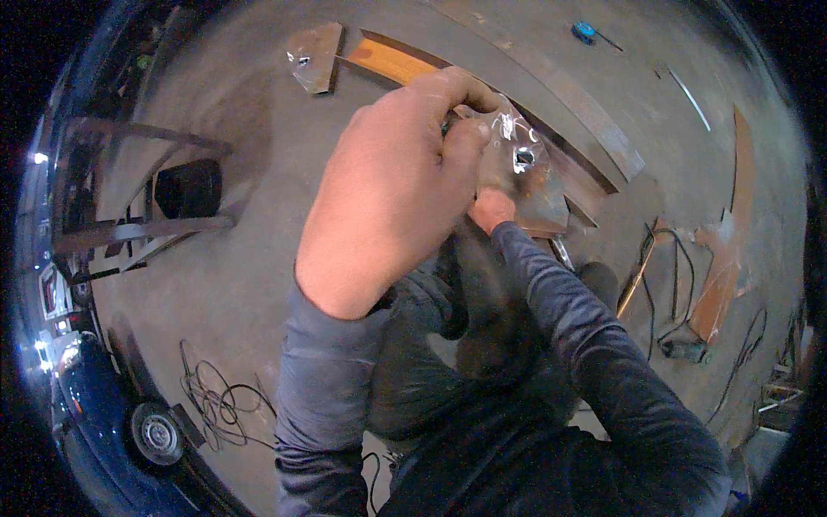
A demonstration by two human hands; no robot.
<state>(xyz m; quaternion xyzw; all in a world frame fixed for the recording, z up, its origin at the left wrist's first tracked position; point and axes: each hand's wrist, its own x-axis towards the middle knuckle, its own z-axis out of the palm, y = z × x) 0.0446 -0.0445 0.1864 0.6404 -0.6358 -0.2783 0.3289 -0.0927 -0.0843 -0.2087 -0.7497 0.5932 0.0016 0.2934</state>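
My left hand point(388, 185) is large in the middle, thumb and forefinger curled around something small and dark, mostly hidden, over a steel plate point(538, 189). The plate has a square hole and shiny, pale markings. My right hand point(494, 208) is lower, at the plate's near edge; its fingers are largely hidden, so I cannot tell its grip. The plate lies over or against a long steel channel point(383, 53) with an orange inner face. A similar plate point(314, 73) lies at the channel's far-left end.
A flat bar point(603, 129) lies behind the channel. A tape measure point(584, 33) is farther back. Cut plates point(719, 284), cables point(676, 258) and a power tool point(685, 349) lie at right. A steel frame point(138, 226), coiled cable point(215, 388) and dark blue vehicle point(103, 388) are at left.
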